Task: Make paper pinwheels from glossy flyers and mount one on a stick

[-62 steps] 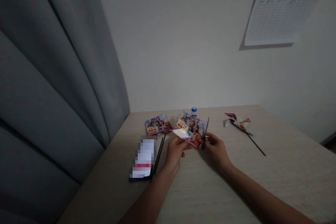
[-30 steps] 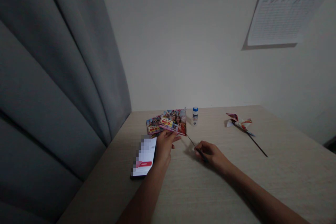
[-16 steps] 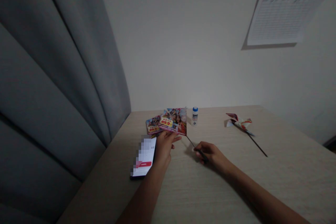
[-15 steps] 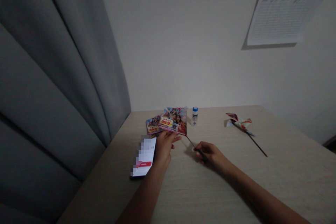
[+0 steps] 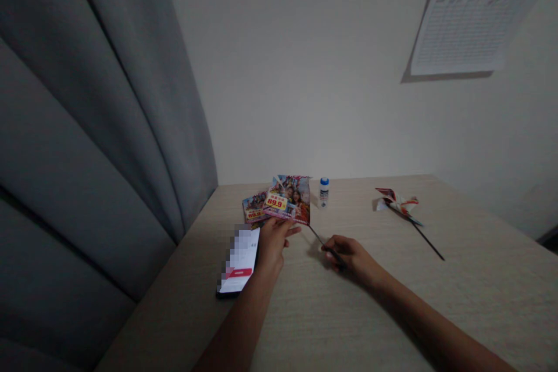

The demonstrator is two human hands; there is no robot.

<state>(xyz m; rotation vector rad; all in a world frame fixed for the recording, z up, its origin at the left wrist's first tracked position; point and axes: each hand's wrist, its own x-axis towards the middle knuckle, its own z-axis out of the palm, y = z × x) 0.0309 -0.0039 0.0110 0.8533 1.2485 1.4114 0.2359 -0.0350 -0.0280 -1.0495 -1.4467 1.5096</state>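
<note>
My left hand (image 5: 272, 244) grips the lower edge of a square glossy printed flyer (image 5: 288, 200), which stands tilted up, showing a yellow 89.9 price tag. Its lower right corner meets the tip of a thin black stick (image 5: 325, 243), held between the fingers of my right hand (image 5: 351, 257). I cannot tell whether the stick passes through the paper. A second flyer (image 5: 254, 207) lies flat on the table, partly behind the first and close to my left fingers.
A phone (image 5: 239, 260) with a pixelated screen lies by my left wrist on the pale wood table (image 5: 349, 302). Behind stand a small blue-capped bottle (image 5: 323, 192) and, to the right, a paper pinwheel (image 5: 399, 203) on a black stick. A grey curtain (image 5: 96, 128) hangs along the left.
Over the last second the flyer has tilted slightly, its top edge rising. My hands have hardly moved, and the stick stays in my right hand at the flyer's corner.
</note>
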